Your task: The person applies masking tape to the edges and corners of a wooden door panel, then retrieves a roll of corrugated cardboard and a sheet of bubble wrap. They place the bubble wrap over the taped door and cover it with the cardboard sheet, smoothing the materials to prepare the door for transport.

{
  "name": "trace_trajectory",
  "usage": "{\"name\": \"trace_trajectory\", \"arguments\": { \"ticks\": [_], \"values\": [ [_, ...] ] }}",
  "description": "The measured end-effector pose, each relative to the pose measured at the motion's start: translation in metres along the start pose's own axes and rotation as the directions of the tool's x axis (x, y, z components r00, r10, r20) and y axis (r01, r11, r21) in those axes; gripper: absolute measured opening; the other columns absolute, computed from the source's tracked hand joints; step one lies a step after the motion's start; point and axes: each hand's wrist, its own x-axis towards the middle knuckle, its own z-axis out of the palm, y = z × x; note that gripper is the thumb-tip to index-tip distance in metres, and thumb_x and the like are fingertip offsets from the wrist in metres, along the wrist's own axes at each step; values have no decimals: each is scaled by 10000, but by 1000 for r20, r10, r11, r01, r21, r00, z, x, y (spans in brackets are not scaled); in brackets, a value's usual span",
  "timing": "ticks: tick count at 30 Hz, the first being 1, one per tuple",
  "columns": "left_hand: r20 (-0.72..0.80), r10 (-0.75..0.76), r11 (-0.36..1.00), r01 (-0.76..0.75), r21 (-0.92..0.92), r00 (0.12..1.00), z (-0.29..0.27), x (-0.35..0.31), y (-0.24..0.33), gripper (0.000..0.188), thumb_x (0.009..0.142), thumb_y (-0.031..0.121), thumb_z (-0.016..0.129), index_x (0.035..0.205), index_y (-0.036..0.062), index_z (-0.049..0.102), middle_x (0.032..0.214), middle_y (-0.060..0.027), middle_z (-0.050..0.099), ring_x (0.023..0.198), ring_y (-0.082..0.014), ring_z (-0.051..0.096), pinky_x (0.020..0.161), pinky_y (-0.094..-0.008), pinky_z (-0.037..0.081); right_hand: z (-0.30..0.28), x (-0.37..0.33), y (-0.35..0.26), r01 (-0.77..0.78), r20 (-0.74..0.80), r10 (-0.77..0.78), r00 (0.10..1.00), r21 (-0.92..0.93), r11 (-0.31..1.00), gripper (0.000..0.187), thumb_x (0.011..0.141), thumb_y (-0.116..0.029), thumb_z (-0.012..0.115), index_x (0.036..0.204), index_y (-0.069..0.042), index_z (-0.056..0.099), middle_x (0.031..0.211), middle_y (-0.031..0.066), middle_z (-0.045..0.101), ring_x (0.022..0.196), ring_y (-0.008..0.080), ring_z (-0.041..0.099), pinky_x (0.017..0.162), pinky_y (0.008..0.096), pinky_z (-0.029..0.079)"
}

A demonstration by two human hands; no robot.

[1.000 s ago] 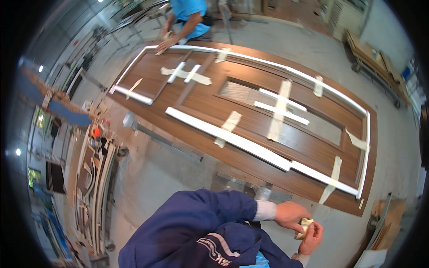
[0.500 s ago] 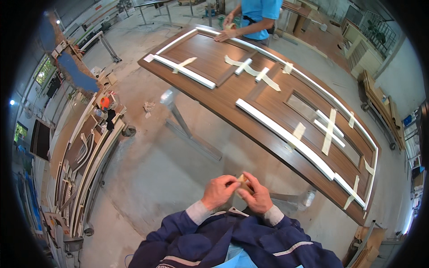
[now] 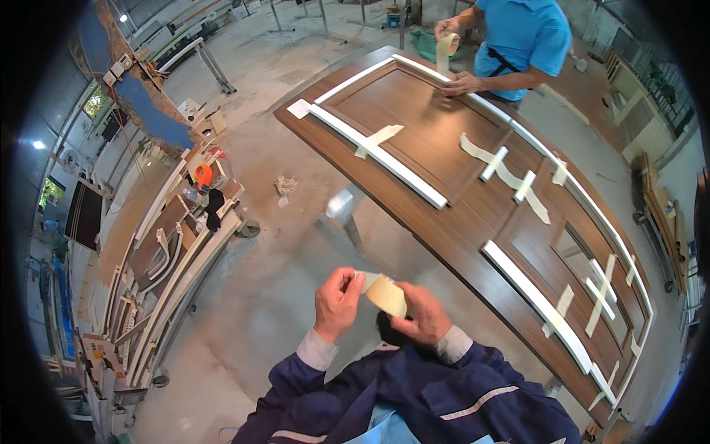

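Note:
In front of my chest, my right hand (image 3: 424, 314) grips a roll of cream masking tape (image 3: 387, 296). The fingers of my left hand (image 3: 338, 305) are pinched on the tape's loose end, with a short length stretched between the two hands. Beyond them lies a large brown wood-look door panel (image 3: 436, 189), raised on a stand. White strips, such as the long near one (image 3: 536, 307), lie along its edges and are held by pieces of masking tape (image 3: 560, 311). Shorter white pieces (image 3: 494, 163) sit across the panel's middle.
Across the panel stands a co-worker in a blue shirt (image 3: 529, 37), one hand holding a tape roll (image 3: 446, 48), the other on the panel's far edge. A cart loaded with long strips and offcuts (image 3: 174, 274) is on my left. A metal support leg (image 3: 344, 211) shows under the panel.
My hands have moved apart, drawing out a short length of tape from the roll. The view has turned left. The co-worker now holds a tape roll up.

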Motion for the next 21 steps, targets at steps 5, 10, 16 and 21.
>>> {"name": "trace_trajectory", "arguments": {
  "ticks": [5,10,16,21],
  "values": [
    [-34,269,959,-264,107,963,-27,121,49,169,981,171,696,967,13,640,739,-48,650,657,-101,601,613,-292,504,-10,130,7,-197,51,212,976,-215,957,595,810,-332,746,1333,-100,583,919,167,675,888,365,650,760,468,491],
    [-9,500,850,-488,200,866,-43,245,87,151,984,154,695,975,15,636,716,-49,632,635,-101,588,607,-289,501,-34,233,27,-265,-66,260,963,-401,877,611,781,-351,774,1299,-88,586,931,135,697,919,341,669,869,475,481],
    [38,499,866,-499,-15,866,-61,448,67,170,991,161,692,968,6,626,711,-8,591,629,-69,517,559,-253,439,-27,352,78,-321,-342,168,924,-459,828,635,656,-135,839,1216,-42,553,1072,169,653,1041,363,642,1049,509,448],
    [138,301,937,-266,-227,944,-54,642,12,203,1023,210,654,999,11,620,803,55,562,710,-21,473,608,-207,398,-9,479,122,-396,-486,163,858,-426,813,606,701,-124,800,1241,-20,546,1118,201,635,1063,393,629,1020,491,476]
  ]
}}
